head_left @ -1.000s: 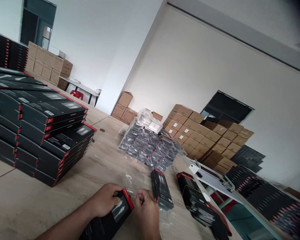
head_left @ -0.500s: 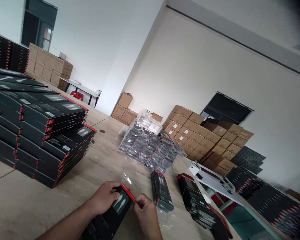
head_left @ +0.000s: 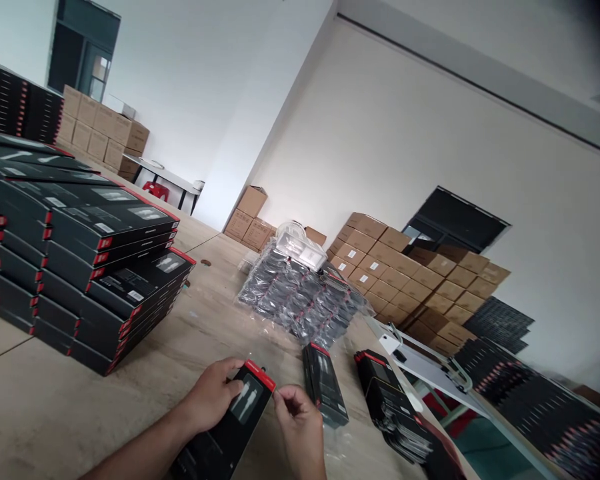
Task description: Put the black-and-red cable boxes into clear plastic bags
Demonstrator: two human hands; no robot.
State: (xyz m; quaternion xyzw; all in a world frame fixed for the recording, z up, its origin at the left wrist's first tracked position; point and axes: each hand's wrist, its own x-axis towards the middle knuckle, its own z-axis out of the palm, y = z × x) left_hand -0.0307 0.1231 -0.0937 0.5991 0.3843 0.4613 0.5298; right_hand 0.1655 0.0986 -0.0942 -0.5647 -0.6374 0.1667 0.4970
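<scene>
Near the bottom centre, a black box [head_left: 229,427] with a red top edge and a window showing a white cable is tilted up to the right. My left hand [head_left: 211,397] grips its upper left side, thumb on the front by the window. At its top right corner is my right hand [head_left: 299,421], thumb and forefinger pinched together at the edge; whatever is between those fingertips is too small to tell. Right of my hands lies a small stack of similar boxes [head_left: 325,383] in clear plastic. Farther right is a banded bundle of black sleeves [head_left: 387,400].
Tall stacks of black and red boxes [head_left: 105,267] stand on the wooden table [head_left: 205,300] at left. Plastic-wrapped packs [head_left: 300,293] sit at the far centre, white trays on top. Behind are cartons [head_left: 395,267]; a white trolley [head_left: 430,367] is at right.
The box in my left hand has shifted slightly up and right, and my right hand has moved a little right with it. The clear film above the box is less visible.
</scene>
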